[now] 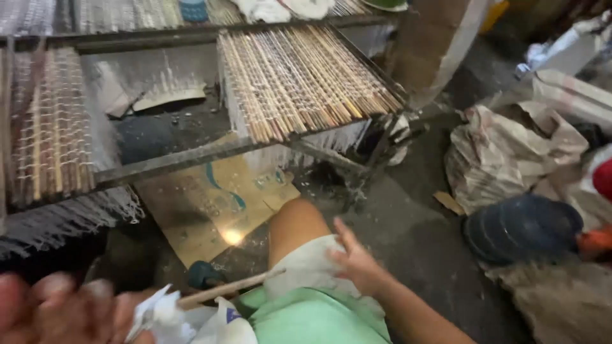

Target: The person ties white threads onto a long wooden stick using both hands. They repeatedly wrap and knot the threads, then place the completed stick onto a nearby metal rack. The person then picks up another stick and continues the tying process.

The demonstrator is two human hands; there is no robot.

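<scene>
My left hand [57, 312] is blurred at the bottom left, its fingers curled around the end of a thin wooden stick [233, 288] with white lumps [159, 316] hanging from it. The stick points right, toward my bare knee [296, 223]. My right hand [357, 261] lies flat on my thigh at the edge of my pale shorts [306, 267], fingers apart and holding nothing. A light green shirt hem [312, 318] shows below it.
A dark metal frame [191, 156] stands in front of me, carrying racks of many thin sticks [299, 76] with white strands hanging from them. A wet cardboard sheet [210, 204] lies under it. Crumpled sacks [510, 153] and a dark blue ribbed object [523, 226] are at the right.
</scene>
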